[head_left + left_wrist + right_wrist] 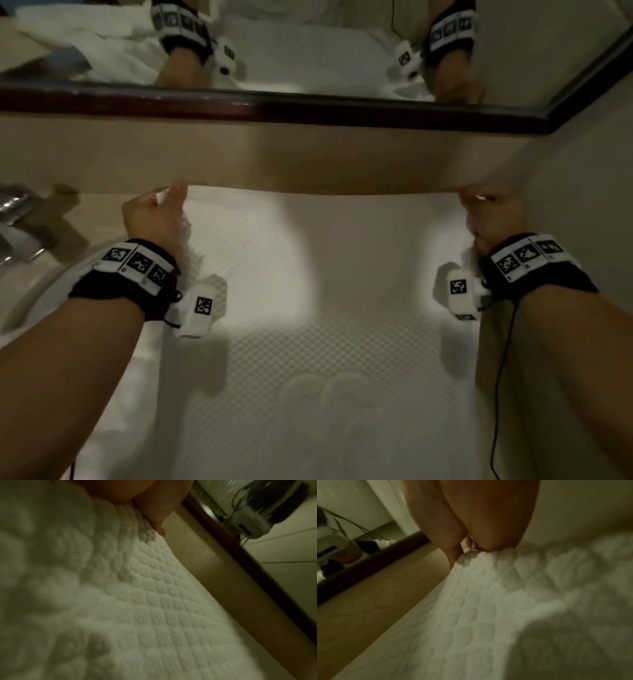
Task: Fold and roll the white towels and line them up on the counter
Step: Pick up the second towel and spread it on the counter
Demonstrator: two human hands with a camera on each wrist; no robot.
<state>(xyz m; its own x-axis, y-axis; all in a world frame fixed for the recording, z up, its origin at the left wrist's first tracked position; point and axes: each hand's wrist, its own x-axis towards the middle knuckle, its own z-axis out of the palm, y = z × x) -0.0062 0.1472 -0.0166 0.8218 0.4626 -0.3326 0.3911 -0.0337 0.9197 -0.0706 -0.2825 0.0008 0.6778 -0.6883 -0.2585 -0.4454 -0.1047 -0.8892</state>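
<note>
A white towel (322, 308) with a waffle weave and an embossed emblem lies spread flat before me, its far edge against the beige backsplash. My left hand (161, 209) pinches the towel's far left corner between thumb and fingers. My right hand (486, 212) grips the far right corner the same way. In the left wrist view my left hand (154, 513) presses into the towel (137, 601) at its edge. In the right wrist view my right hand (471, 534) bunches the towel (488, 601) corner under its fingers.
A dark-framed mirror (308, 106) hangs above the backsplash (274, 157) and reflects my hands and more white towels (102, 41). A chrome tap (20, 219) and a sink rim (30, 301) lie at the left. A wall (582, 171) closes the right side.
</note>
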